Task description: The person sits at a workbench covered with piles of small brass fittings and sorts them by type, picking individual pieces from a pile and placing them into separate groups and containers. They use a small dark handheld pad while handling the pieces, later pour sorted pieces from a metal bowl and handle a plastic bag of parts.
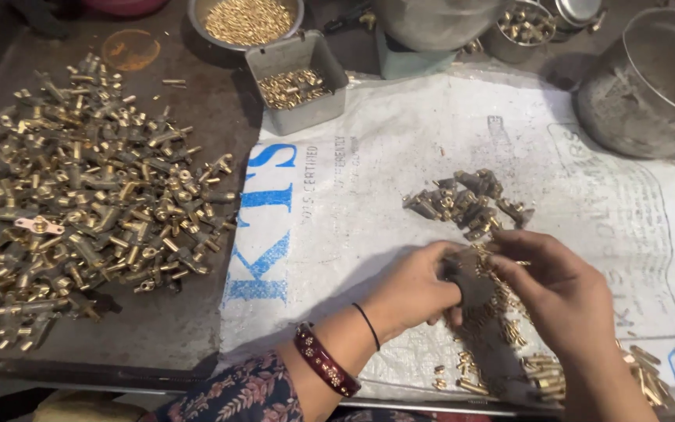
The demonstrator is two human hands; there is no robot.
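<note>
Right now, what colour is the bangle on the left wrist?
Dark red with small gold dots; the bangle shows in the head view, beside a thin black band near the left hand.

brass, dull steel and woven sacking on a worn bench

the big heap of fittings (80,203) left of the white sack (400,180) is yellow brass, glossy where machined and grey-matt on the cast bodies; the smaller cluster (466,202) on the sack looks the same. the sack is woven plastic cloth, creased, matt and grimy, with blue print. behind it, the round bowl (245,22) and square tin (297,78) are dull scuffed metal holding shiny brass bits, and the large pot (650,86) at its far right corner is tarnished, dusty steel. the bench (158,328) is dark, rough and stained. the bangle (326,361) at the sack's near edge is glossy maroon with gold dots.
</note>
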